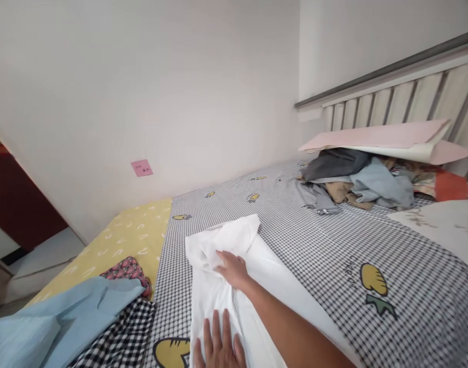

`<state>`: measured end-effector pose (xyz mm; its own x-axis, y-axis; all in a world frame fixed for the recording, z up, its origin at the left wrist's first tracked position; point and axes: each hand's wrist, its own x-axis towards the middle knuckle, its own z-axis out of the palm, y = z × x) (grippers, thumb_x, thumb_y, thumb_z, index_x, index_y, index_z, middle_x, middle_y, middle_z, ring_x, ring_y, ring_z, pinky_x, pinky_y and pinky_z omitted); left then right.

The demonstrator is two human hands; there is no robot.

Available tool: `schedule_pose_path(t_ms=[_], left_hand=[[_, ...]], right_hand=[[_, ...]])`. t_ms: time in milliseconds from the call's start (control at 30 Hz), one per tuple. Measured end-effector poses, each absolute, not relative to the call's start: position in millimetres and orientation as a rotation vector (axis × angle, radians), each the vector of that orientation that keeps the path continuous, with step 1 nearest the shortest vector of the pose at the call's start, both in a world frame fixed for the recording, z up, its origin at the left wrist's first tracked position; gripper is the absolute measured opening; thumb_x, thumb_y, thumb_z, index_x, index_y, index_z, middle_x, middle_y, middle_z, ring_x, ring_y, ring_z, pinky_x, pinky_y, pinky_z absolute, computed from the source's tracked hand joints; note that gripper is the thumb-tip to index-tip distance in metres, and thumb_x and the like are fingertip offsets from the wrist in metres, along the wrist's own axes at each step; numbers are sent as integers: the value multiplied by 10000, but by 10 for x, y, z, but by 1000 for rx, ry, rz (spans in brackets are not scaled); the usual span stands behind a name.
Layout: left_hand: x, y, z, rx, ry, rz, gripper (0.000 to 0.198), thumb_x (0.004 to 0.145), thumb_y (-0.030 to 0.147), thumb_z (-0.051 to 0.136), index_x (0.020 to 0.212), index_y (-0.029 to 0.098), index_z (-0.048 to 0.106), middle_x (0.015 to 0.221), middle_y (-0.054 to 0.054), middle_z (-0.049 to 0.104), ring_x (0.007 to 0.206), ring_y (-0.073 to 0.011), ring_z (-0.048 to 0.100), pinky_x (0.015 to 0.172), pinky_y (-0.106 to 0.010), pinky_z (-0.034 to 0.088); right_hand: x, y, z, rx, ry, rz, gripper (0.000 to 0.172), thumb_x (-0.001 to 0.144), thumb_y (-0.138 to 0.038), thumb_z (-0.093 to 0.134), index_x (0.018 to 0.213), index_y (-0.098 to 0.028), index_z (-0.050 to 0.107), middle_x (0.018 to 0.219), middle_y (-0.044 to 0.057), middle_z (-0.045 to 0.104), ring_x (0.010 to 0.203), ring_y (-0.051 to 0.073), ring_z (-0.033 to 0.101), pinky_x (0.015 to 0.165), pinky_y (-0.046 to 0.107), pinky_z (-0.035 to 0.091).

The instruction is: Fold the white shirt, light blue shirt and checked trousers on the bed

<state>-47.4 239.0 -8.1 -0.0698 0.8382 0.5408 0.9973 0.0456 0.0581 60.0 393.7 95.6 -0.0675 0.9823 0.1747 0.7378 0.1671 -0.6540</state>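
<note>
A white cloth garment point(283, 281) lies stretched lengthwise on the bed, its far end turned over into a loose, wrinkled fold point(224, 237). My right hand point(233, 270) rests on the near part of that fold, with fingers apart and pointing left. Closer to me, my left hand point(219, 345) lies flat on the cloth, fingers spread and pointing away. Creases run through the fabric between the two hands. The cloth's near end goes out of view at the bottom.
Under everything is a checked bedsheet point(314, 240) with yellow prints; a yellow sheet point(138, 225) covers the left side. Blue clothing point(88, 312) and a black-and-white checked cloth point(119, 337) lie left. Crumpled clothes point(383, 181) sit beneath pink board point(379, 135) by the headboard point(402, 102).
</note>
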Motion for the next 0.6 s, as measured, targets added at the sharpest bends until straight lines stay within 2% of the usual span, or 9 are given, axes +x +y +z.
schedule_pose_path(t_ms=[67, 133, 233, 333, 400, 467, 533, 567, 600], left_hand=[[-485, 2383, -50, -1828, -1945, -597, 478, 971, 314, 415, 1429, 340, 549, 1514, -42, 517, 1382, -304, 528, 1141, -607, 376], [-500, 2348, 20, -1853, -1923, -587, 479, 980, 324, 399, 1437, 331, 543, 1518, -46, 517, 1384, -297, 525, 1148, -588, 372], [-513, 2251, 191, -1980, -1879, -536, 503, 994, 330, 361, 1467, 274, 522, 1552, -77, 483, 1431, -317, 465, 1191, -589, 308], [-493, 2159, 377, -2058, -1876, -436, 521, 1012, 329, 317, 1490, 221, 492, 1575, -98, 451, 1472, -335, 401, 1209, -592, 263], [-465, 2123, 478, -2083, -1898, -383, 526, 1025, 321, 291, 1510, 210, 461, 1590, -103, 431, 1489, -330, 373, 1214, -581, 253], [-433, 2100, 556, -2112, -1932, -350, 532, 1031, 313, 281, 1529, 201, 430, 1600, -112, 417, 1504, -328, 346, 1222, -572, 238], [-404, 2066, 613, -2133, -1983, -333, 538, 1033, 318, 286, 1538, 188, 417, 1609, -122, 408, 1514, -333, 323, 1229, -571, 222], [-389, 2034, 633, -2140, -2018, -332, 541, 1032, 324, 296, 1541, 184, 414, 1613, -126, 405, 1517, -336, 316, 1231, -574, 215], [-374, 1985, 648, -2146, -2055, -341, 543, 1028, 326, 307, 1540, 181, 417, 1616, -129, 402, 1519, -337, 311, 1232, -578, 213]], right_hand=[[578, 3811, 867, -1587, -1994, 544, 728, 878, -385, 668, 1553, -344, 399, 1650, 72, 362, 1531, 301, 274, 1228, 549, 151], [613, 3677, 809, -1556, -2092, 559, 782, 887, -392, 648, 1593, -343, 313, 1690, 72, 260, 1561, 306, 180, 1234, 578, 83], [728, 3343, 769, -1531, -2167, 589, 753, 923, -393, 579, 1608, -345, 270, 1703, 53, 223, 1569, 288, 143, 1239, 569, 69], [891, 2744, 777, -1489, -2166, 600, 667, 950, -310, 510, 1590, -342, 326, 1686, 28, 284, 1572, 261, 131, 1248, 536, 24], [1043, 2237, 807, -1392, -2130, 699, 617, 938, -262, 502, 1543, -351, 420, 1642, 18, 384, 1563, 252, 172, 1250, 532, 26], [1247, 1724, 816, -1249, -2028, 935, 505, 918, -280, 542, 1416, -355, 582, 1535, 14, 536, 1529, 260, 281, 1249, 535, 59], [1502, 1263, 748, -1166, -1752, 1230, 339, 922, -378, 563, 1216, -321, 721, 1310, 40, 707, 1360, 281, 529, 1214, 536, 221], [1642, 1061, 674, -1170, -1532, 1327, 322, 923, -444, 561, 1138, -299, 750, 1157, 53, 761, 1181, 278, 653, 1141, 522, 354], [1787, 876, 574, -1209, -1281, 1364, 350, 908, -508, 567, 1086, -277, 760, 1005, 58, 776, 970, 263, 715, 1012, 489, 476]])
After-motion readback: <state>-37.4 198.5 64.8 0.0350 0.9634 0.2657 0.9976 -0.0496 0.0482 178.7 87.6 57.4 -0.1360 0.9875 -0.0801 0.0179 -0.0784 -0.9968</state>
